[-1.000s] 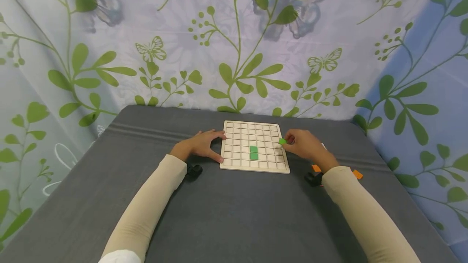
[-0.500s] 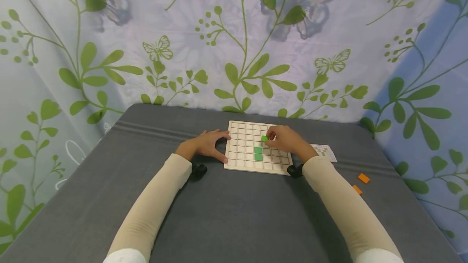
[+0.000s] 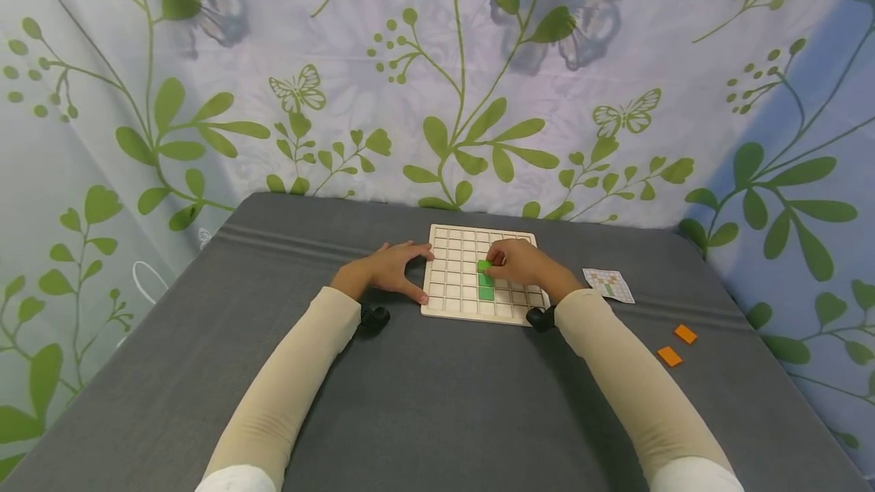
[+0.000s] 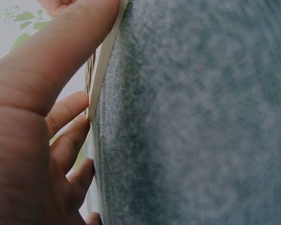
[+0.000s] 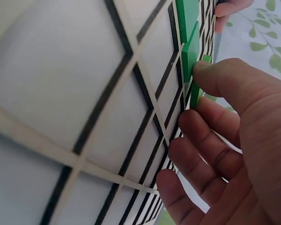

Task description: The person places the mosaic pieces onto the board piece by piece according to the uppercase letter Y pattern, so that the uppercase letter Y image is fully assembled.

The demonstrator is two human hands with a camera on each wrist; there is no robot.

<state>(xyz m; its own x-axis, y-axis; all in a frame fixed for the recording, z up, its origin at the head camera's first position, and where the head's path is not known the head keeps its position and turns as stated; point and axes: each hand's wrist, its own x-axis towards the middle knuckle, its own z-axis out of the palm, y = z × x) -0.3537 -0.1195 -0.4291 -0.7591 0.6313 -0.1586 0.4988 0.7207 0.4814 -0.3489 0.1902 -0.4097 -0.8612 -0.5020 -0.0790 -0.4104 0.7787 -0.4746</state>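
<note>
A pale wooden grid board [image 3: 451, 277] lies on the grey table in the head view. My left hand [image 3: 390, 268] is at its left side, thumb and fingers spread apart and touching the edge; the left wrist view shows the fingertips against the board's thin rim [image 4: 101, 70]. Between thumb and index finger, my right hand [image 3: 522, 264] pinches a light green square tile [image 3: 483, 266] over the middle of the grid. Just nearer to me, two darker green tiles [image 3: 486, 292] sit in neighbouring squares of one column. In the right wrist view the thumb covers part of the held tile [image 5: 195, 96].
To the right of the board lies a small printed card [image 3: 608, 285] with a coloured grid pattern. Two orange tiles [image 3: 670, 357] rest on the table [image 3: 437, 401] farther right. A leaf-patterned curtain [image 3: 383, 97] hangs behind the table.
My right hand has carried the light green tile leftward from the board's right edge to above the column of green tiles. The card and orange tiles have come into full view. My left hand stays at the edge.
</note>
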